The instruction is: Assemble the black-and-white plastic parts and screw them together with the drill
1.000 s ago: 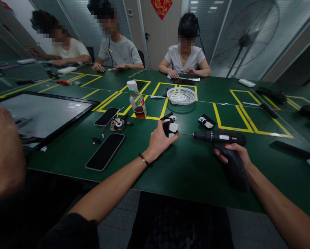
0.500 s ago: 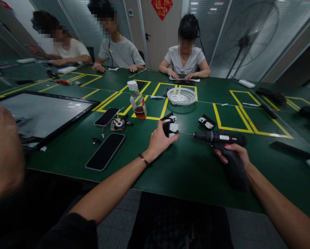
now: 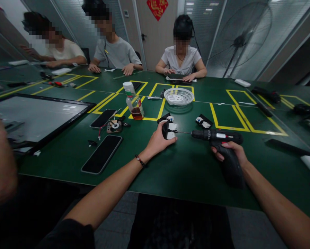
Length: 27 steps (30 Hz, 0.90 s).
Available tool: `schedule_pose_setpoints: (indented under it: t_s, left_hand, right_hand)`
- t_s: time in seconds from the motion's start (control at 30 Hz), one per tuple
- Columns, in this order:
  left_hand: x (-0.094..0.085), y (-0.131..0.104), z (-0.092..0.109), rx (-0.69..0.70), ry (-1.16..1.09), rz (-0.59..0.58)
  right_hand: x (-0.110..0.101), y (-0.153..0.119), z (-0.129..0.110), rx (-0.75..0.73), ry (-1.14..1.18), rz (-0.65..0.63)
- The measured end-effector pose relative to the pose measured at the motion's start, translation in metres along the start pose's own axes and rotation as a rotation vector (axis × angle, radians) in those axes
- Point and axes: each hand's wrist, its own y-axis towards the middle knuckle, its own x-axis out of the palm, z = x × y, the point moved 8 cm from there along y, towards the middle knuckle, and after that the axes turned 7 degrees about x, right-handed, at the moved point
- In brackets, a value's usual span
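Observation:
My right hand (image 3: pixel 230 152) grips a black cordless drill (image 3: pixel 217 136) by its handle, with the index finger near the trigger. The drill's long thin bit (image 3: pixel 184 132) points left and its tip meets a small black-and-white part (image 3: pixel 172 130). That part is held between the thumb and fingers of my left hand (image 3: pixel 158 140); its exact kind is unclear. Just behind it lies a similar black-and-white piece (image 3: pixel 167 117), partly hidden. Another such piece (image 3: pixel 204 121) rests on the green table (image 3: pixel 155 180) beyond the drill's chuck.
Left of my hands lie two phones (image 3: pixel 102 154), a small motor-like part (image 3: pixel 115 126) with wires, and a large framed panel (image 3: pixel 48 117). A bottle of dark liquid (image 3: pixel 135 103) and a white basket (image 3: pixel 178 96) stand farther back. Several people sit around; a blurred arm (image 3: pixel 0 162) is at far left.
The view has shifted slightly, so most things sit a little farther left. My hands keep their hold on the part and drill. Across the table, a person's hands have moved on a dark piece.

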Motion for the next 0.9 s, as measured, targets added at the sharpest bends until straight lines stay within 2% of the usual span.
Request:
schedule_pose_setpoints:
  t_s: [0.33, 0.73, 0.9]
  left_hand:
    - [-0.002, 0.0, -0.002, 0.005, -0.012, 0.029]
    - [-0.004, 0.0, -0.006, -0.003, -0.025, 0.046]
    - [-0.009, 0.001, 0.005, 0.082, 0.04, 0.048]
  right_hand:
    - [0.009, -0.003, -0.007, -0.06, 0.024, 0.011]
    - [0.006, -0.003, -0.004, 0.0, -0.005, 0.038]
    - [0.011, -0.007, -0.012, -0.035, -0.013, 0.031]
